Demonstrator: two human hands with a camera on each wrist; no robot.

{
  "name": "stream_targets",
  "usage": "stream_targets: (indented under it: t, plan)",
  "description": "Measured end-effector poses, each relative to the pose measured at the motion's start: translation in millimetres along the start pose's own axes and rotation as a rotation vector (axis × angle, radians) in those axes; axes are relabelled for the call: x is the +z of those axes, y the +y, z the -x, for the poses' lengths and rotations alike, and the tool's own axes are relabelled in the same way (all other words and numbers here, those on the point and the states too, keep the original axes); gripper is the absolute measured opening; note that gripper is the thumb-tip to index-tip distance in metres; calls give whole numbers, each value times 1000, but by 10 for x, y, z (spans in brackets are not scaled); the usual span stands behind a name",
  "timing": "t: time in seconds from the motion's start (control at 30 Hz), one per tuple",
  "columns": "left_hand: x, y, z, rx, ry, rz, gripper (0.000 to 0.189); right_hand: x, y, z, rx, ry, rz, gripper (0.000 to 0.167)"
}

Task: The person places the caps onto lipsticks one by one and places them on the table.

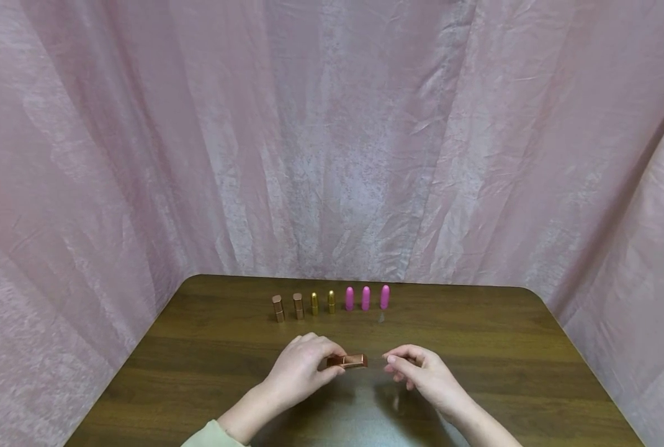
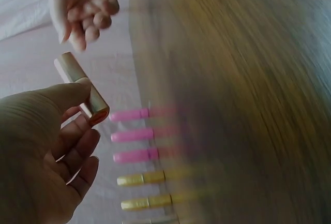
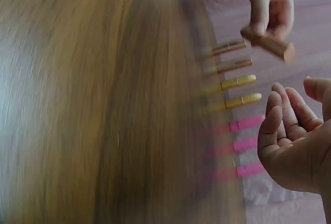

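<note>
My left hand [image 1: 304, 366] pinches a copper-coloured lipstick tube [image 1: 355, 361] between thumb and fingers above the table. It lies nearly level in the head view, its free end pointing at my right hand [image 1: 421, 375]. In the left wrist view the thumb presses along the tube [image 2: 80, 79], and the other fingers curl loosely below. A short gap separates the right hand from the tube. Its fingers [image 3: 282, 115] are loosely bent, and nothing shows between them and the thumb in the right wrist view.
Behind the hands stands a row on the brown wooden table [image 1: 488, 347]: two copper tubes [image 1: 298, 306], two gold tubes [image 1: 331, 302] and three pink tubes [image 1: 365, 298]. A small pale spot [image 1: 381, 317] lies before the rightmost pink one. Pink curtains [image 1: 343, 136] surround the table.
</note>
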State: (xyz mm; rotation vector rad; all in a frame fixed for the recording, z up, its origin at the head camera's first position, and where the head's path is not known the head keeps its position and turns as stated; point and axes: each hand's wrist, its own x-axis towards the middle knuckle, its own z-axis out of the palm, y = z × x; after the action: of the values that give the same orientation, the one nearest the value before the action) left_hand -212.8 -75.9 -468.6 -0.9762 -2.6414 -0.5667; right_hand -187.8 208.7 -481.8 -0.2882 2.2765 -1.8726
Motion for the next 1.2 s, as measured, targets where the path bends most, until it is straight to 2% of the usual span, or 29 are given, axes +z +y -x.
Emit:
stream_targets:
  t: [0.13,0.27,0.43,0.57,0.67,0.87,1.03,1.2]
  plan:
    - [-114,-164,104,-70,31,62,19,-158,17,50,-48,67,214,26]
    - [-241,-347,234,-166,70,102,20,-316,45,104,-119,164,521,12]
    - [-395,-576,404,-362,62,213,19,-511,103,155,-273,249,892,10]
    - [-488,-778,513,-505,67,318,19,-635,193,175,-369,284,1071,14]
    - [-520,-952,577,-561,87,355,23,-691,258,188,-394,293,1130,18]
    - [-499,-1280,615,-607,120,351,26,-720,352,179,-387,286,1152,26]
    - [-428,-1489,535,-645,113,341,23,-705,426,156,-373,265,1161,28]
    - [-383,-1627,384,-649,102,312,23,-651,443,137,-386,267,1149,27]
